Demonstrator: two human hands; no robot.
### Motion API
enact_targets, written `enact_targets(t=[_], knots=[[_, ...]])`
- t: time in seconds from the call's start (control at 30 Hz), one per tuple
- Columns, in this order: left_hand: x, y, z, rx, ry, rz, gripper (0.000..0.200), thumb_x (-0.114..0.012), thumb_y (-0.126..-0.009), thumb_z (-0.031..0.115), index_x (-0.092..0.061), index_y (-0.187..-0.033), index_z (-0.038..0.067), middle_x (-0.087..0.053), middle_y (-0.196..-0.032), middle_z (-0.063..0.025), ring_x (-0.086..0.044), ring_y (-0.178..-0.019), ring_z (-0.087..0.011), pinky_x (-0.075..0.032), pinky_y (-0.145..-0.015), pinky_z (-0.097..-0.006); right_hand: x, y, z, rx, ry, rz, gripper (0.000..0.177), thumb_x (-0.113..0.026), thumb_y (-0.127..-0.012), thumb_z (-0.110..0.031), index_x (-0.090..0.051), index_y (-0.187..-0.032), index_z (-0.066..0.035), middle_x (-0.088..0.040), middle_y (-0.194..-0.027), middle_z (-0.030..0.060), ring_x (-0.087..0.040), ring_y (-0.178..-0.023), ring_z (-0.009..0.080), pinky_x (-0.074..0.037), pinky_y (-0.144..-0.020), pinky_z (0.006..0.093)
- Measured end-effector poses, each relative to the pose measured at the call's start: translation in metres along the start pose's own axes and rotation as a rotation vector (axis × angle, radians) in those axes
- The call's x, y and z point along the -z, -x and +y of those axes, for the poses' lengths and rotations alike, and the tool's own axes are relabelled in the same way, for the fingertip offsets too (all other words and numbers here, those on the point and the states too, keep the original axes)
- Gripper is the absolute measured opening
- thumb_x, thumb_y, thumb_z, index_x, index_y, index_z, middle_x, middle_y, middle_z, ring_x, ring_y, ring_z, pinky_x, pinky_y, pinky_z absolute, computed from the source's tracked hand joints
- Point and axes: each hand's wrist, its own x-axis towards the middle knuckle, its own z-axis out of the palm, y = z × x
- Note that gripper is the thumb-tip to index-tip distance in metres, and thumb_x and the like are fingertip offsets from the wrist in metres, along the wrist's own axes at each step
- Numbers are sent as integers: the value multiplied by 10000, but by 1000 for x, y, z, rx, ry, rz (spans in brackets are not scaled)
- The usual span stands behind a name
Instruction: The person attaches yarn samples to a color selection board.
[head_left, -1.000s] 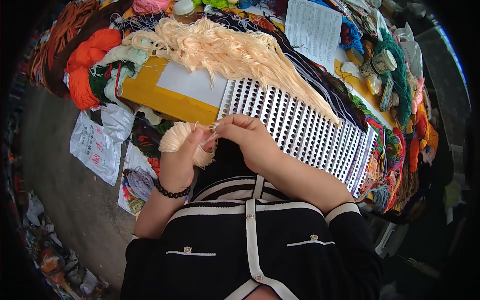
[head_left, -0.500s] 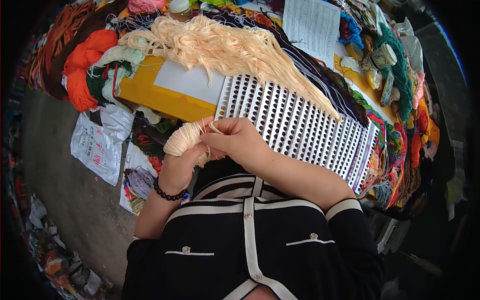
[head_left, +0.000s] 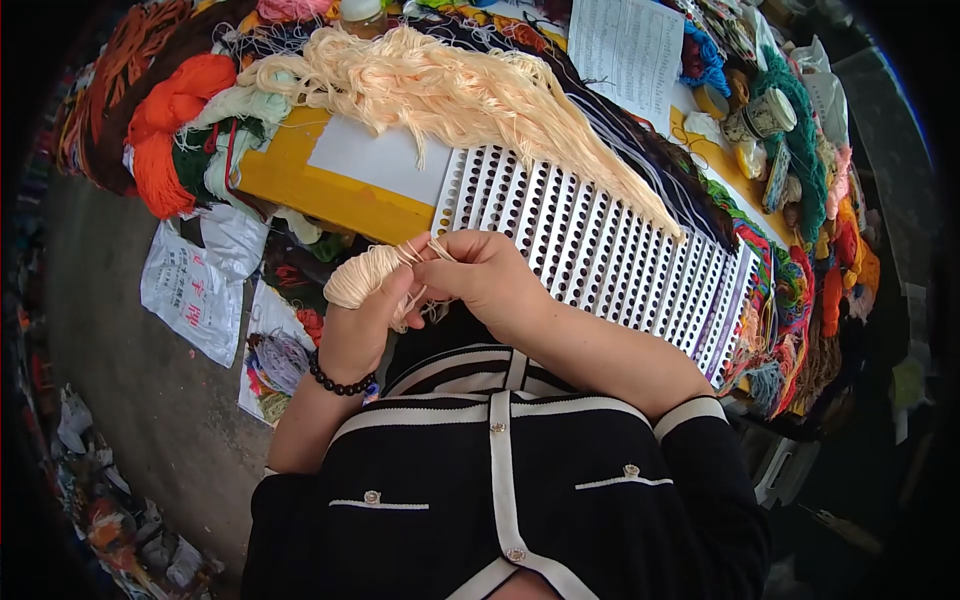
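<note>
A cream bundle of thread (head_left: 362, 276) is wrapped around my left hand (head_left: 366, 325), whose fingers are closed on it; a dark bead bracelet circles that wrist. My right hand (head_left: 482, 277) pinches a strand of the same thread right beside the bundle, and its fingertips nearly meet those of the left. Both hands hang in front of my body at the near edge of the table. Beyond them a large loose hank of cream thread (head_left: 430, 85) lies across the tabletop. Some of my fingertips are hidden behind the thread and each other.
White strips with rows of holes (head_left: 590, 255) cover the table on the right. An orange-red skein (head_left: 165, 125) hangs at the left corner, above a white plastic bag (head_left: 190, 300). Further back are a printed sheet (head_left: 625, 60), a jar (head_left: 768, 115) and many coloured threads.
My right hand has shifted slightly, and the strand it pinches now forms a small loop above its fingers. My left hand has tilted a little with the bundle still in it.
</note>
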Motion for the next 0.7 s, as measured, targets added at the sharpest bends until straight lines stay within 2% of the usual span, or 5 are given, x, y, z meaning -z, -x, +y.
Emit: enact_targets(t=[0.2,0.27,0.37,0.5,0.7], knots=[[5,-6,-2,-199,-68,191,291,-443,-929,109,-552,-1148,-50,-657,-887,-110,-623,-828,-160,-476,-807,-279,12,-9,0,74,-210,7,94,-578,-812,-79,-613,-808,8,-629,-801,71,-582,-692,130,-462,-654,244],[14,-5,-2,-158,93,145,327,-426,-907,62,-504,-1198,-66,-662,-846,-118,-631,-815,-178,-468,-813,-275,18,-13,-5,85,-401,35,100,-556,-828,-84,-620,-835,-8,-636,-859,51,-573,-731,117,-448,-686,238],[13,-3,-3,-116,91,-51,406,-427,-875,6,-421,-1273,-76,-645,-916,-121,-632,-793,-183,-474,-795,-267,14,-9,-7,40,-82,-4,120,-552,-845,-105,-606,-800,-8,-597,-739,35,-502,-626,83,-392,-590,235],[-2,-4,-4,-89,-2,-71,479,-434,-863,-34,-346,-1333,-66,-573,-1063,-116,-618,-768,-156,-485,-757,-251,1,-5,-1,-37,206,-16,142,-595,-832,-85,-599,-725,9,-550,-591,37,-477,-516,81,-368,-526,208],[5,-2,-4,-47,-20,-92,465,-443,-863,-12,-378,-1321,-54,-586,-1057,-97,-611,-781,-131,-504,-651,-224,2,-4,-1,-55,63,-60,128,-568,-841,-61,-607,-745,16,-566,-620,47,-531,-556,101,-416,-542,224]])
